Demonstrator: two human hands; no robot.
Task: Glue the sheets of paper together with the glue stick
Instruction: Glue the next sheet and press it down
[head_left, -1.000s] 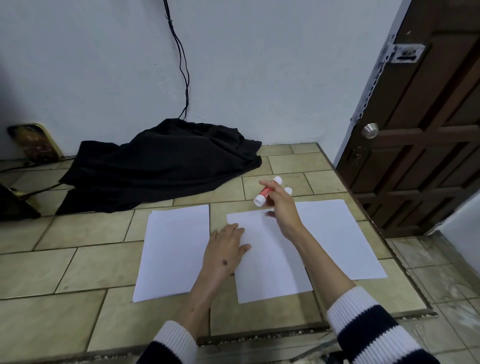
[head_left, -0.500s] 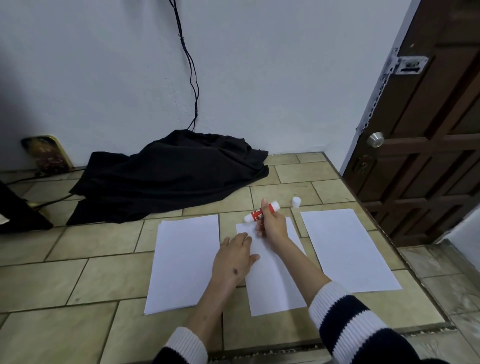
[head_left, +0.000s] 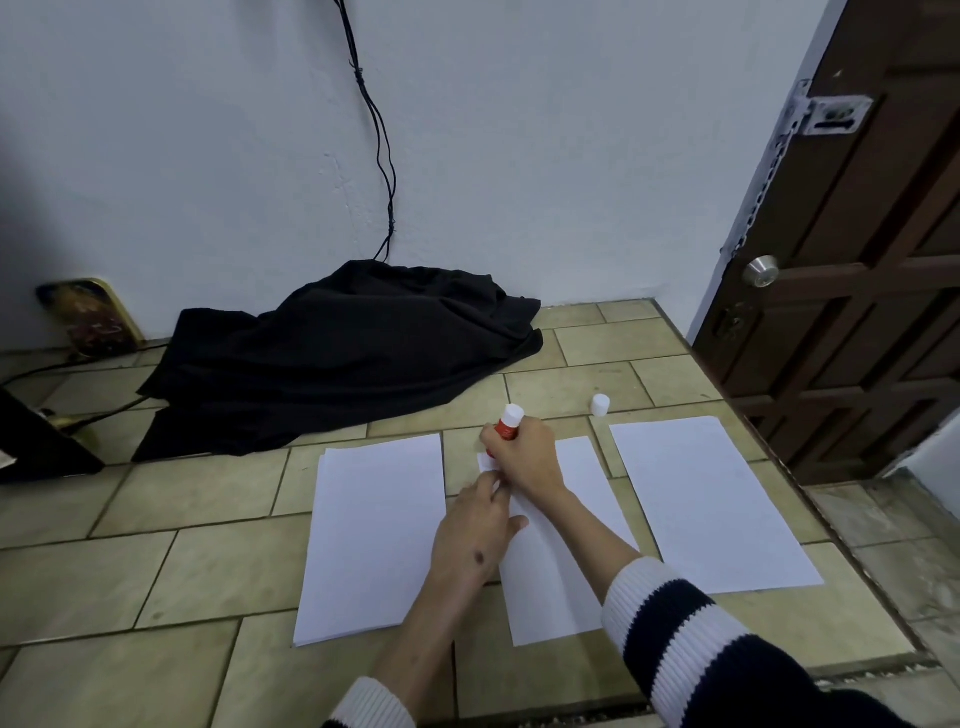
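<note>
My left hand (head_left: 470, 535) rests flat, fingers straight, on the middle sheet (head_left: 550, 571). A second ago my right hand (head_left: 524, 457) held the glue stick (head_left: 508, 423) tipped above this sheet; now it grips it nearly upright at the far left corner, so I judge gluing is starting. The stick's long axis stands steep, white end up. Its cap (head_left: 600, 405) stands beyond the sheet.

White paper sheets (head_left: 376, 535) — red-and-white glue stick (head_left: 508, 423), black cloth (head_left: 337, 353), navy-and-white striped sleeve (head_left: 691, 639).
</note>
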